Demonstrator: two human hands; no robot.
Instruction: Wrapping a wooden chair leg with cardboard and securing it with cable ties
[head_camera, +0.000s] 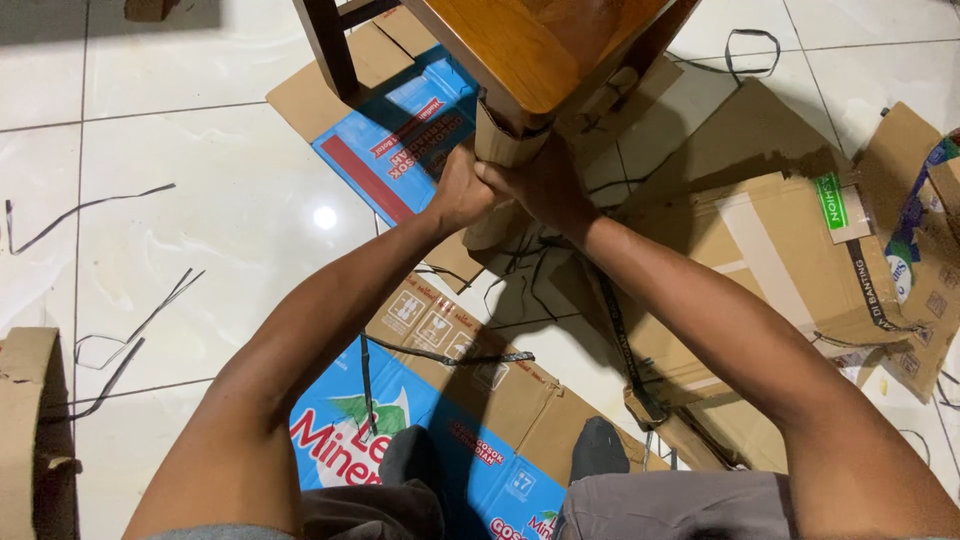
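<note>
A wooden chair (520, 45) stands on flattened cardboard at the top middle. A strip of brown cardboard (500, 140) is wrapped around its near leg, just under the seat corner. My left hand (462, 190) is closed around that wrap from the left. My right hand (540, 185) presses against it from the right, fingers closed on the cardboard. Both hands touch each other at the leg. The lower part of the leg is hidden behind my hands.
Flattened blue and brown boxes (400, 130) lie under the chair and by my knees (470, 400). A brown carton (790, 260) lies at right. Black plastic straps (130, 335) are scattered over the white tiled floor (180, 220). More cardboard (25, 420) sits at the left edge.
</note>
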